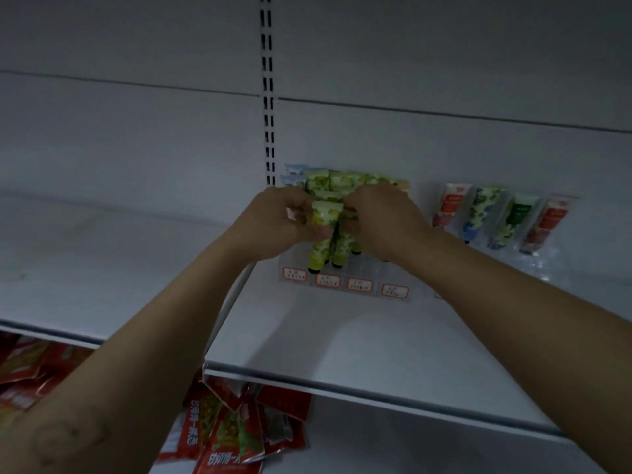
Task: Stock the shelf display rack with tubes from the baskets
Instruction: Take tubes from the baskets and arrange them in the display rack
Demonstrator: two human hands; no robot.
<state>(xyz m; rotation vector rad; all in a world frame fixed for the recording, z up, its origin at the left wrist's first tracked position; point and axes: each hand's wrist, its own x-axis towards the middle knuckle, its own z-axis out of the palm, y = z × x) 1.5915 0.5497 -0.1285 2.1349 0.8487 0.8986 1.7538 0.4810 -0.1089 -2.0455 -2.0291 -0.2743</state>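
A clear display rack (pixel 345 283) with red-edged price labels stands at the back of the white shelf (pixel 342 347). Several green and yellow tubes (pixel 337 181) fill its rear rows. My left hand (pixel 273 224) grips a green-yellow tube (pixel 323 230) held cap down over the rack's front row. My right hand (pixel 383 220) pinches a second green-yellow tube (pixel 343 248) right beside it. Both hands meet over the rack and hide its middle. No basket is in view.
Further right on the shelf, a second clear rack (pixel 533 265) holds red, blue-flowered and green tubes (pixel 478 213). A slotted upright (pixel 268 97) runs up the back wall. Red snack packets (pixel 232 436) lie on the shelf below.
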